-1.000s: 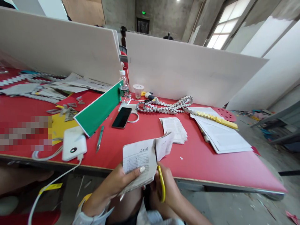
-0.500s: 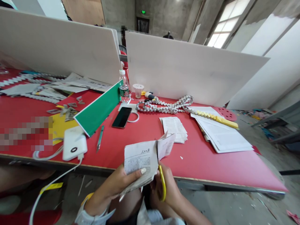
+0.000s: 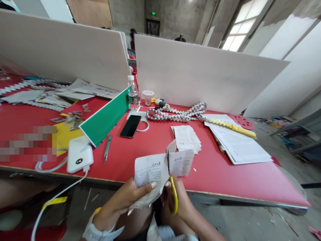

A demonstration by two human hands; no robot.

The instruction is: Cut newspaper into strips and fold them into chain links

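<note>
My left hand [image 3: 132,197] is closed on a folded newspaper sheet [image 3: 150,170], thumb on top and fingers beneath, just in front of the table edge. In my right hand [image 3: 180,194] is a pair of yellow-handled scissors [image 3: 174,197], its dark blades upright across the newspaper near the top. To the right of the blades a partly cut flap [image 3: 182,162] of the same paper hangs away. Beyond it lies a stack of cut newspaper pieces [image 3: 188,137] on the red table [image 3: 225,179].
A phone [image 3: 130,126], a utility knife [image 3: 107,149] and a white power bank [image 3: 79,154] lie to the left, beside a green board [image 3: 106,117]. A water bottle [image 3: 132,93] stands behind. Folded paper chains [image 3: 175,115] and white sheets [image 3: 240,144] are on the right.
The scissor blades have stayed near the same place in the paper. The flap right of them has swung outward and opened flatter to the right.
</note>
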